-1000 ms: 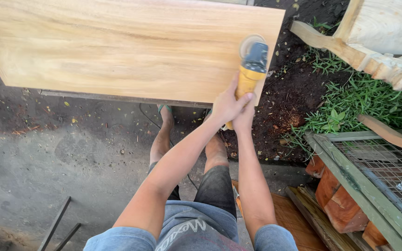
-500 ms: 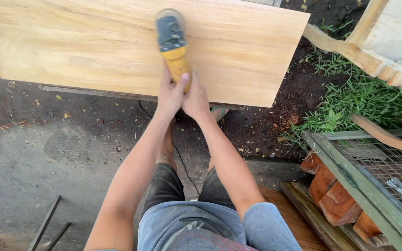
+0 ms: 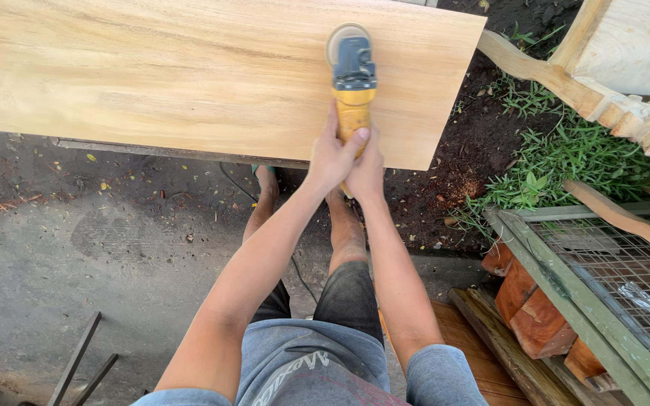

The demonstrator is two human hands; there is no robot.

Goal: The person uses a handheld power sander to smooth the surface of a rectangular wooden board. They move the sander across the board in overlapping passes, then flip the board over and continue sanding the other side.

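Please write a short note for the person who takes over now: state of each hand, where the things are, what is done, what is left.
Left hand: closed on the yellow handle of the sander, thumb on top.
Right hand: closed on the same handle, beside the left; both share one grip.
Sander: disc end flat on the board, near its far edge, right of the middle.
Board: lies flat on a low support above the ground; the person stands at its near edge.
Done: the surface looks pale and smooth; how much was sanded cannot be told.
Left: probably further passes; keep both hands on.
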